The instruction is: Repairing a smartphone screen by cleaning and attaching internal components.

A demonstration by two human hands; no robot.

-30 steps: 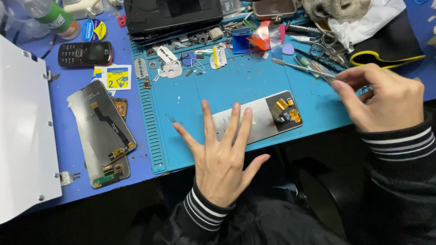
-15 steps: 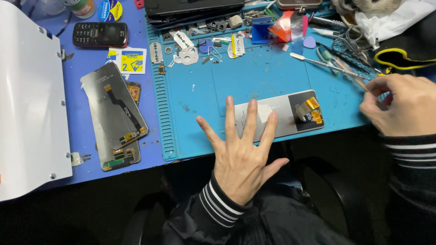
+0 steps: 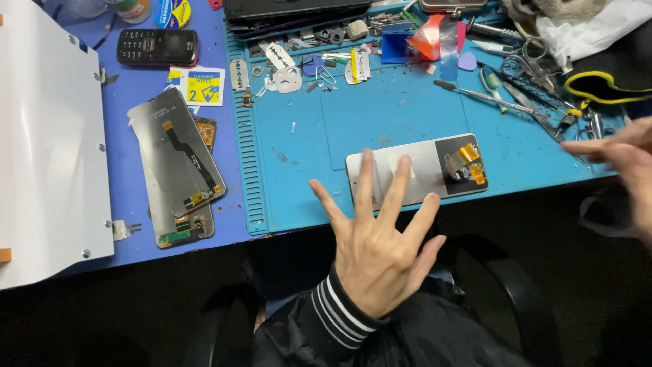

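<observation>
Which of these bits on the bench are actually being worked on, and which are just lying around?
In hand:
left hand, fingers spread on the phone screen panel
right hand, blurred, beside the tools

Lying about:
second screen panel
keypad phone
tweezers
wipe packet

Yellow-blue square wipes packet (image 3: 197,85) below black keypad phone (image 3: 157,47); grey screen panel (image 3: 415,175) under left fingertips (image 3: 367,158)

The right hand (image 3: 621,163) is blurring at the right edge of the frame, partly cut off. The spread left hand (image 3: 380,245) is covering the near end of the grey rectangular phone panel (image 3: 421,173).
</observation>
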